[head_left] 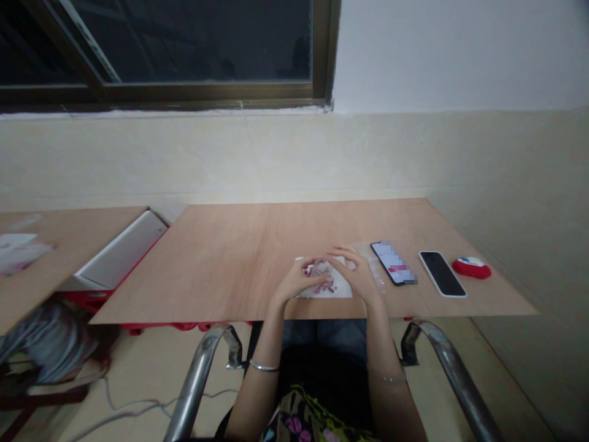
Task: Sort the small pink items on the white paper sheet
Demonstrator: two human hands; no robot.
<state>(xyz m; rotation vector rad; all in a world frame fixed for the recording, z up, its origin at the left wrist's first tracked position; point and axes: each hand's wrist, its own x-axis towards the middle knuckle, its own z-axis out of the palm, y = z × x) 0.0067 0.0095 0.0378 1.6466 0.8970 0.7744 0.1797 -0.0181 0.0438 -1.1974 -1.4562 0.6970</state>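
Head | plywood table (230,258) | tiled wall (322,153) | dark window (184,43)

Two phones (394,263) beside a red mouse (471,267).

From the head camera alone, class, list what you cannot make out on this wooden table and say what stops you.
- Small red and white pieces on the white sheet, head view: too small, partly covered by the left hand and right hand.
- Lit screen of the near black phone: blurred out.
- Red and white oval object: too small to identify.
- Papers on the side table: cut off by the left edge.
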